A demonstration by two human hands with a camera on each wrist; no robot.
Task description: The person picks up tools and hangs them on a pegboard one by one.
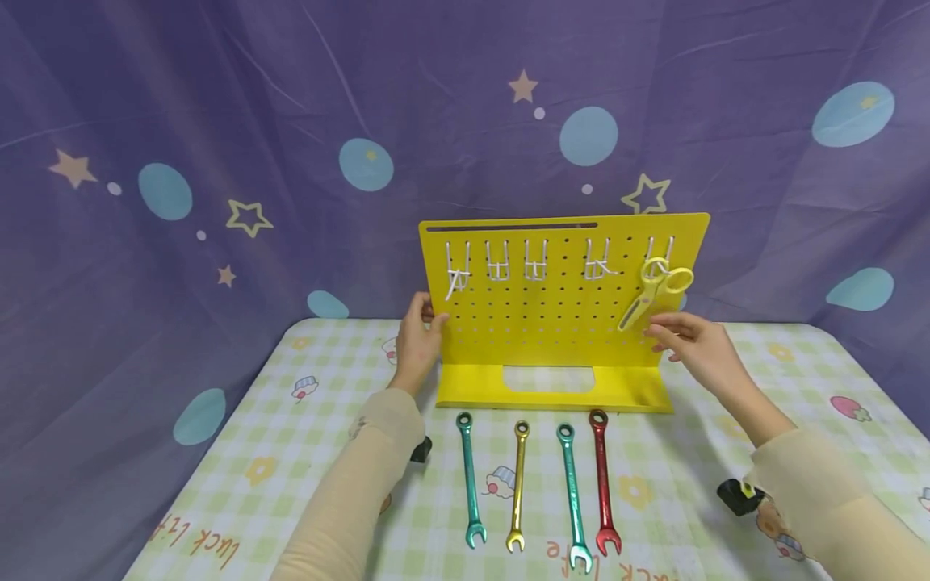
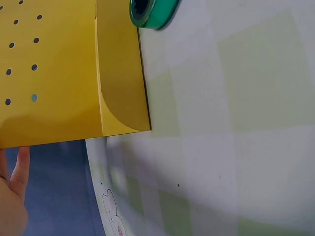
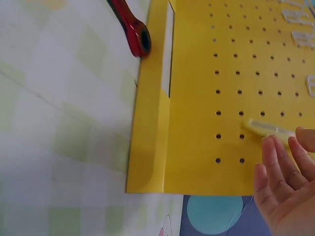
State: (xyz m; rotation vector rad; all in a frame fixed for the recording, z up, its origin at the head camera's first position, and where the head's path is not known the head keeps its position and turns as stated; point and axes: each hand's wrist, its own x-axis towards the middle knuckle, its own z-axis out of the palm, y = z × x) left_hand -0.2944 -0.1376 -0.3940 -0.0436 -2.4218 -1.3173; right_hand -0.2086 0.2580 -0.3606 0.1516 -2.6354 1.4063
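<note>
A yellow pegboard (image 1: 545, 335) stands upright on the table, with several white wire hooks (image 1: 535, 262) along its upper part. Its left edge is held by my left hand (image 1: 417, 343), thumb at the front and fingers behind; in the left wrist view, fingers (image 2: 19, 172) show past that edge. Pale yellow scissors (image 1: 651, 292) hang by a handle loop from the rightmost hook, blades down to the left. Beside the blades is my right hand (image 1: 693, 347), its fingers extended and slightly bent. In the right wrist view that hand (image 3: 290, 191) partly covers the scissors (image 3: 261, 127).
Before the board lie several combination wrenches: a green one (image 1: 470, 484), a gold one (image 1: 519, 488), another green one (image 1: 573, 500) and a red one (image 1: 604, 484). A checked cloth (image 1: 291, 452) covers the table. A purple curtain (image 1: 276, 97) hangs behind.
</note>
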